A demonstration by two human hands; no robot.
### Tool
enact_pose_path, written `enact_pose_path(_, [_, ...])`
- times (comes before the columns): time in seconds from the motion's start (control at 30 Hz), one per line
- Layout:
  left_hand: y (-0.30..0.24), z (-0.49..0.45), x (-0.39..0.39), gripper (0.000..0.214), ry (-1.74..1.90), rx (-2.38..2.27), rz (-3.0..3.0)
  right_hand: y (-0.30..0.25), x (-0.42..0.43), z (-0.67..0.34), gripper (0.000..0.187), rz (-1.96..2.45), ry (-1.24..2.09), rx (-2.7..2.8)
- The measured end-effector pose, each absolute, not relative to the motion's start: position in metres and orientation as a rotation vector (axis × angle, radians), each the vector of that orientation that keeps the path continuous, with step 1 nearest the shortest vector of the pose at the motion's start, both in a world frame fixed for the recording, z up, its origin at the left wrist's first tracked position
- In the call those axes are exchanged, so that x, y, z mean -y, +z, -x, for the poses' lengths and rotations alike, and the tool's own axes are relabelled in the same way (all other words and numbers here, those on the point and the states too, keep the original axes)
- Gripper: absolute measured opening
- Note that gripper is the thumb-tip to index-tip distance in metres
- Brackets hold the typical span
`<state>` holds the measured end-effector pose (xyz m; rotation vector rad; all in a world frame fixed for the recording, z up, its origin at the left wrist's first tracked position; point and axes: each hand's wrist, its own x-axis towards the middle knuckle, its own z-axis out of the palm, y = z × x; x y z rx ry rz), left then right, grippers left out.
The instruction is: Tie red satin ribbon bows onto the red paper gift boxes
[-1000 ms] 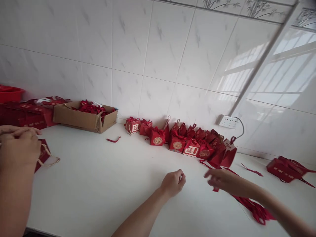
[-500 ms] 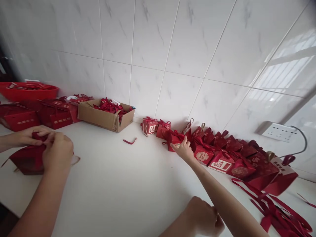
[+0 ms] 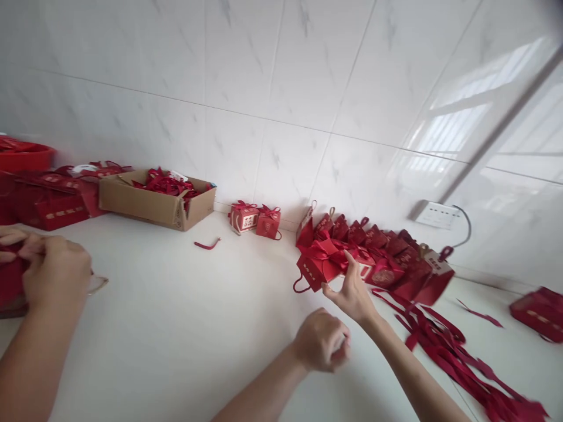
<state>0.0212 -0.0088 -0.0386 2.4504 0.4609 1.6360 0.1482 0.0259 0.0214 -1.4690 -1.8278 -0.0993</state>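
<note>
My right hand (image 3: 354,293) has its thumb and fingers around a red gift box (image 3: 314,271) with a ribbon bow on top and a cord handle hanging at its left side. The box tilts in front of the rows of other red gift boxes (image 3: 387,275). My left hand (image 3: 321,341) hovers over the white table (image 3: 185,340), below and left of the right hand. Its fingers are curled into a loose fist, and nothing shows in them. Two small gift boxes (image 3: 268,223) with bows stand against the wall.
At the left, a co-worker's hands (image 3: 57,264) work at a red box (image 3: 11,284). A cardboard box (image 3: 136,202) of red ribbons and a red basin (image 3: 30,157) stand behind. Loose ribbons (image 3: 457,363) lie at right, near another red box (image 3: 539,313). A power socket (image 3: 435,215) is on the wall.
The view has turned right. My right hand has taken hold of the bowed gift box, pulled it from the row and tilted it. My left fist has come up toward it.
</note>
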Motion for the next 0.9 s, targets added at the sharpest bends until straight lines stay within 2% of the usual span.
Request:
enact_pose_path(0.1, [-0.029, -0.011, 0.004, 0.002, 1.880, -0.581, -2.101, 0.008, 0.011, -0.173, 0.084, 1.368, -0.229, 1.816])
enact_pose_path(0.17, [-0.022, -0.008, -0.002, 0.010, 1.897, -0.820, -1.810, -0.003, 0.028, -0.181, 0.083, 1.313, -0.175, 1.876])
enact_pose_path(0.27, [-0.015, -0.005, -0.012, 0.024, 1.688, -1.062, -1.462, -0.019, 0.040, -0.185, 0.083, 1.256, 0.012, 1.966])
enact_pose_path(0.4, [-0.011, 0.004, -0.015, 0.038, 1.321, -1.005, -1.406, -0.024, 0.048, -0.184, 0.090, 1.150, 0.311, 1.987])
enact_pose_path(0.5, [-0.010, 0.015, -0.010, 0.042, 1.154, -0.916, -1.421, -0.016, 0.053, -0.181, 0.079, 1.145, 0.507, 1.815])
enact_pose_path(0.67, [0.000, 0.027, -0.006, 0.048, 0.939, -0.770, -1.589, 0.001, 0.057, -0.178, 0.043, 1.476, 0.529, 1.512])
enact_pose_path(0.9, [0.009, 0.029, -0.006, 0.035, 0.694, -0.678, -1.616, 0.009, 0.059, -0.177, 0.037, 1.597, 0.673, 1.453])
